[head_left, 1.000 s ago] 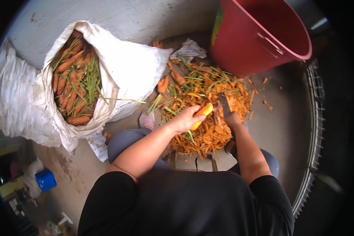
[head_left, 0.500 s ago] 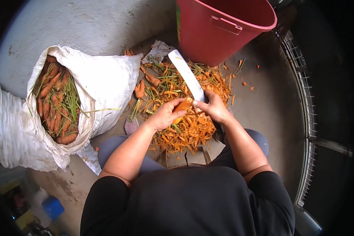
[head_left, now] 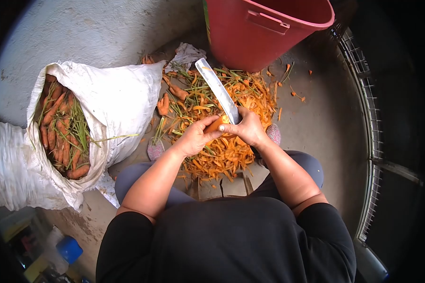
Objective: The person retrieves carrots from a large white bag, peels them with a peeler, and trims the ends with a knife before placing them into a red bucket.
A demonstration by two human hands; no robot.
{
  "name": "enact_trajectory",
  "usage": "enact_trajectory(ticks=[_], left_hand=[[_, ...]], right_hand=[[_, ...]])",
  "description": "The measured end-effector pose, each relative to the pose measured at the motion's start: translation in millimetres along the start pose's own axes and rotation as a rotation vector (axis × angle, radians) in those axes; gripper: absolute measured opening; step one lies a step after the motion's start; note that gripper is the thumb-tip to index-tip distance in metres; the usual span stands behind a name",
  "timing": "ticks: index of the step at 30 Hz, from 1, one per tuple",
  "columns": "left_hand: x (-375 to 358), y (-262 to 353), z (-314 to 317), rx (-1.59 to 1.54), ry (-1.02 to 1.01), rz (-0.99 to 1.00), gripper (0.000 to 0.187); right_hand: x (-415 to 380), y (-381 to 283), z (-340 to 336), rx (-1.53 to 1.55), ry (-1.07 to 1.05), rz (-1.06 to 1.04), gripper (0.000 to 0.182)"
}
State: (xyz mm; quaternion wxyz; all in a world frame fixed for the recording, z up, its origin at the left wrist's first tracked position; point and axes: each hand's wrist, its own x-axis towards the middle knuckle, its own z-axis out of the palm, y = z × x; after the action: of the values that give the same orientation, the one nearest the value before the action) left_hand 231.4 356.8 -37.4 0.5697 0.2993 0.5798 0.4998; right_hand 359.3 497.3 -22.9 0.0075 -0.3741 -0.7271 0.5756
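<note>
My left hand (head_left: 196,137) is wrapped round a peeled orange carrot (head_left: 217,123), whose cut end points up and right. In my right hand (head_left: 249,126) is a knife (head_left: 217,87) with a long, wide, pale blade, pointing up and left. The blade's lower end and my right thumb are close against the carrot's end; the handle is hidden in my fingers. Below both hands a heap of orange peelings and green stems (head_left: 226,158) covers the floor between my feet.
A white sack (head_left: 123,89) full of unpeeled carrots (head_left: 61,122) lies open at the left. Ahead stands a large red bucket (head_left: 255,42). Loose carrots (head_left: 163,104) lie beside the heap. A metal grille (head_left: 370,113) runs along the right.
My right hand and the knife have shifted slightly left, and the blade has turned more edge-on. The right thumb now reaches over the carrot's end. The camera view has shifted a little.
</note>
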Motion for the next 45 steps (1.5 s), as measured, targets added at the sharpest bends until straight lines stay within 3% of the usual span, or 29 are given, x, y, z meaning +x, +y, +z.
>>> enact_trajectory(ticks=[9,15,19,27,34,37,38,40,45], left_hand=[[3.6,-4.3,2.8,0.049,0.029,-0.002,0.048],[4.6,-10.6,5.6,0.049,0.076,0.019,0.047],[6.2,-15.7,8.1,-0.002,0.117,0.052,0.044],[5.4,-21.3,12.5,0.338,0.304,0.195,0.034],[1.1,-11.1,9.6,0.779,0.458,0.236,0.029],[10.9,-18.7,2.9,0.546,0.557,0.185,0.03],[11.9,-19.9,-2.1,0.383,0.53,0.064,0.029],[17.4,-15.3,-10.7,0.134,0.599,-0.098,0.03],[11.6,-3.8,-14.6,-0.607,0.487,-0.4,0.019]], right_hand=[[1.2,-2.9,-5.4,-0.218,0.052,-0.041,0.078],[-1.7,-2.7,-0.2,-0.315,0.1,-0.093,0.071],[-1.5,-1.7,3.7,-0.311,0.041,-0.018,0.067],[4.9,9.0,17.3,-0.153,-0.006,0.115,0.064],[4.7,12.8,27.5,-0.192,-0.05,0.156,0.066],[4.9,11.7,24.8,-0.111,-0.048,0.146,0.067],[9.4,16.2,22.2,-0.111,-0.009,0.088,0.067],[8.8,8.2,15.1,-0.2,0.05,-0.013,0.066],[-4.5,-8.2,18.0,-0.538,0.013,-0.139,0.063]])
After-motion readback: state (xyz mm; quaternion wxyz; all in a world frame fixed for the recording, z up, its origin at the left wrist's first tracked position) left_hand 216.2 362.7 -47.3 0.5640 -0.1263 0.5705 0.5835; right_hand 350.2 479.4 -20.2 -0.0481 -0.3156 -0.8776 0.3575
